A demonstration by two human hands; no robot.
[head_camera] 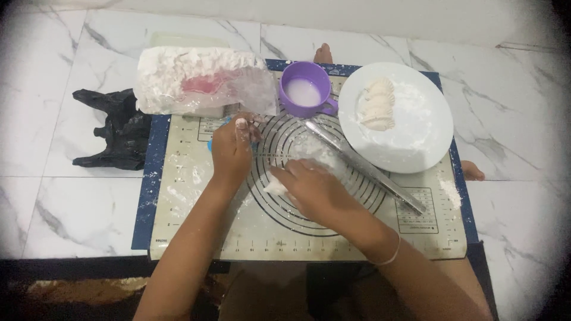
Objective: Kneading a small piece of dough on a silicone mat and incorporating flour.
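- Left hand sits just left of centre, fingers curled loosely with a floured fingertip showing; it looks closed around something small, though what it pinches is hidden.
- Black plastic bag lies crumpled at far left on the marble floor, well apart from the work.
- Clear bag of flour rests at upper left, overlapping the top edge of the baking mat, just above the left hand.
- Right hand is at centre, palm down and fingers bent, pressing on a small lump of white dough inside the mat's printed circles; the dough peeks out at the hand's left edge.
- My read: the pressing goes best with even, light pressure and a dusted surface, so the dough neither sticks nor tears.
- Purple cup of whitish liquid stands at upper centre.
- Metal rolling pin lies diagonally, just right of the right hand, untouched.
- White plate at upper right holds folded dumplings on flour.
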